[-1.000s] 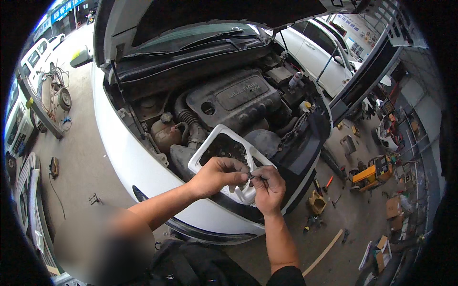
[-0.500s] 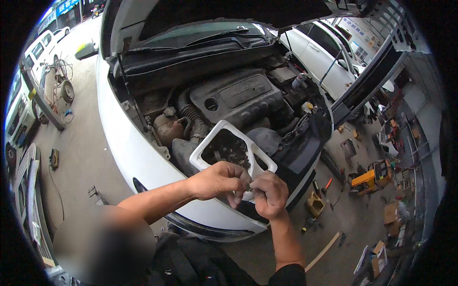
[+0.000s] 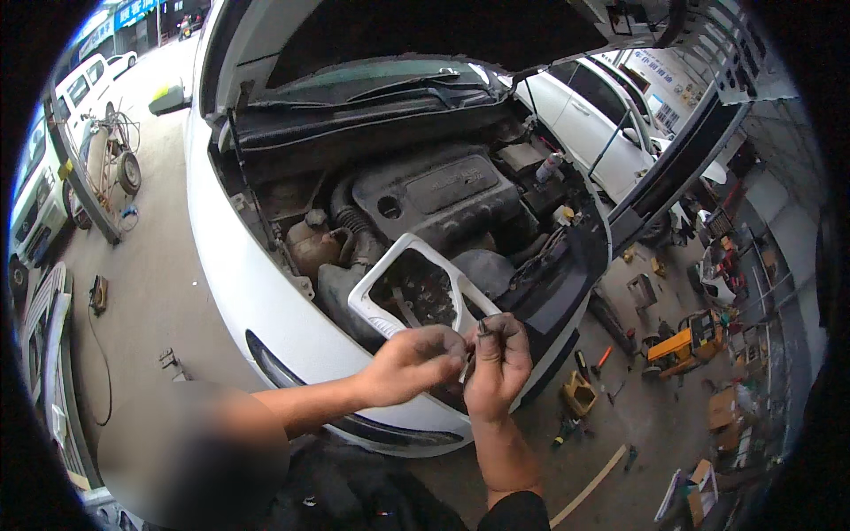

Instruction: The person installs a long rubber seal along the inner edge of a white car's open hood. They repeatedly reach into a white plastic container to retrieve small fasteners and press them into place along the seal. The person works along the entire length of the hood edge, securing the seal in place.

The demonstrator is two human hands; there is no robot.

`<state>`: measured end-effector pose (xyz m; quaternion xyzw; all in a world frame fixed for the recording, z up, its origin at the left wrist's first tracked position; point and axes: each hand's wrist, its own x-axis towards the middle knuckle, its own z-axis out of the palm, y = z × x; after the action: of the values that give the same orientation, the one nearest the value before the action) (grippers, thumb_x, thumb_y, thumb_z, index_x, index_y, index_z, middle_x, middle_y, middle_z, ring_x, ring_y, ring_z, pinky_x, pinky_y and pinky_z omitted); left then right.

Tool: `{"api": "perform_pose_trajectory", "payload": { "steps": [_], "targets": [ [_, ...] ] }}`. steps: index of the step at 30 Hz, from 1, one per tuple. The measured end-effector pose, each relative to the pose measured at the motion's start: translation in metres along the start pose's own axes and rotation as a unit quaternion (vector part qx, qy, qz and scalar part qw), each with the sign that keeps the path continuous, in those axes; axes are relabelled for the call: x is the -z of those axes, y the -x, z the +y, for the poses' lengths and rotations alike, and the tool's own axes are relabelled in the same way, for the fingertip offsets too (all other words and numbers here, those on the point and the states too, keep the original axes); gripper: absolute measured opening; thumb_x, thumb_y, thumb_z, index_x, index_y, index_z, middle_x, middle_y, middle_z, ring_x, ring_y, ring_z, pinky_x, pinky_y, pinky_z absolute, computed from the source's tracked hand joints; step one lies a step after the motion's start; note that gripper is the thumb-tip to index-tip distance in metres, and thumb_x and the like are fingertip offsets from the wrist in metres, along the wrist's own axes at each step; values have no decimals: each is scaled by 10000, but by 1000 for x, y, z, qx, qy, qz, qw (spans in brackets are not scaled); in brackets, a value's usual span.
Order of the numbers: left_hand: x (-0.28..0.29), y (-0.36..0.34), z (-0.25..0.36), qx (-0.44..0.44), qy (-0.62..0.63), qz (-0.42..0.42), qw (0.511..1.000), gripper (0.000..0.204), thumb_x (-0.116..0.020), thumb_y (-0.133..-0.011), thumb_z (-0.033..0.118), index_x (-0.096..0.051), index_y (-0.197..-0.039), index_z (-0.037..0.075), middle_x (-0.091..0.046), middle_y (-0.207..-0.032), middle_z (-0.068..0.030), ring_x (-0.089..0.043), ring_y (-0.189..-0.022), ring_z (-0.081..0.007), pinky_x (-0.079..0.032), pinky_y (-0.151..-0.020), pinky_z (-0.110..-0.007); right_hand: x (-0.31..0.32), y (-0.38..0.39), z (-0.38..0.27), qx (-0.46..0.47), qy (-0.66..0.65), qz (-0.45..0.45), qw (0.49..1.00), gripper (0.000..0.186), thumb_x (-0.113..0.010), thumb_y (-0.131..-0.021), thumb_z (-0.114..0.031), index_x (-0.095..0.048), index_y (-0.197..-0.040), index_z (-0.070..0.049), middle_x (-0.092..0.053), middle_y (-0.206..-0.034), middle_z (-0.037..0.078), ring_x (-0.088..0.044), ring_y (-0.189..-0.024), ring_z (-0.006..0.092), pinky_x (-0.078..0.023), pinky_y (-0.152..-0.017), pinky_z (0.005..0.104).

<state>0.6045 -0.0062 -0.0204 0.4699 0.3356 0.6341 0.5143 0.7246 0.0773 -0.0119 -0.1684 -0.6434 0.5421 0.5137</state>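
A cut-open white plastic jug (image 3: pixel 361 299) with a handle rests at the front of the engine bay, full of small dark fasteners (image 3: pixel 429 296). Just on the near side of it my two hands meet. My right hand (image 3: pixel 498 367) is closed, pinching a small dark piece that looks like a fastener (image 3: pixel 483 327) between thumb and fingers. My left hand (image 3: pixel 416 361) has its fingers curled in against the right one; what they grip, if anything, is hidden. Behind the jug sits the dusty black engine cover (image 3: pixel 434 188).
The white car (image 3: pixel 232 265) stands with its hood (image 3: pixel 398 31) raised above the engine bay. A brownish coolant tank (image 3: pixel 312 248) is left of the jug. Tools, a yellow cut-open container (image 3: pixel 579 396) and an orange machine (image 3: pixel 680 341) lie on the floor at right.
Both hands have come slightly nearer to me, off the jug's near rim. The right hand has turned, and the small dark piece now shows at its fingertips.
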Motion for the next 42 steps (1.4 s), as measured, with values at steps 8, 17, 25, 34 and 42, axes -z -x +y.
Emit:
{"api": "perform_pose_trajectory", "payload": {
  "steps": [8, 17, 25, 34, 42],
  "targets": [
    [14, -25, 39, -333, -496, 76, 798, 271, -686, -731, 61, -627, -994, 37, -596, -815, -97, -610, -683, -251, -492, -578, -334, 12, -1, 2, -10, -164, -76, 983, 98, -519, -943, -113, -520, -946, -15, -508, -792, 50, -500, -677, 135, -430, -632, 266],
    [10, -23, 68, -406, -644, -39, 648, 366, -685, -665, 75, -651, -1028, 46, -604, -815, -62, -570, -626, -201, -462, -489, -310, 20, -8, -16, -41, -30, -124, 991, 116, -563, -925, -112, -542, -895, -3, -548, -750, 18, -507, -669, 78, -418, -616, 221],
    [8, -28, 97, -425, -703, -107, 561, 306, -632, -677, 185, -634, -940, 27, -495, -778, -54, -551, -704, -189, -481, -575, -306, 17, -18, -27, 54, 123, -122, 983, 96, -579, -905, -79, -547, -842, -14, -538, -716, -14, -490, -654, 54, -411, -587, 220],
    [12, -31, 118, -326, -723, -53, 607, 219, -634, -732, 169, -533, -876, 38, -507, -743, -97, -580, -591, -273, -480, -511, -373, 10, -22, -57, 316, 305, -134, 888, 108, -625, -784, -14, -549, -856, 12, -564, -773, 155, -573, -683, 338, -458, -612, 382],
    [-7, -17, 115, -315, -587, 20, 745, 219, -722, -737, 151, -574, -864, 51, -570, -740, -114, -607, -639, -303, -488, -531, -378, 21, -38, -53, 229, 131, -143, 954, 34, -549, -903, -28, -542, -906, 6, -517, -844, 21, -532, -715, 70, -459, -648, 211]
  ]
}}
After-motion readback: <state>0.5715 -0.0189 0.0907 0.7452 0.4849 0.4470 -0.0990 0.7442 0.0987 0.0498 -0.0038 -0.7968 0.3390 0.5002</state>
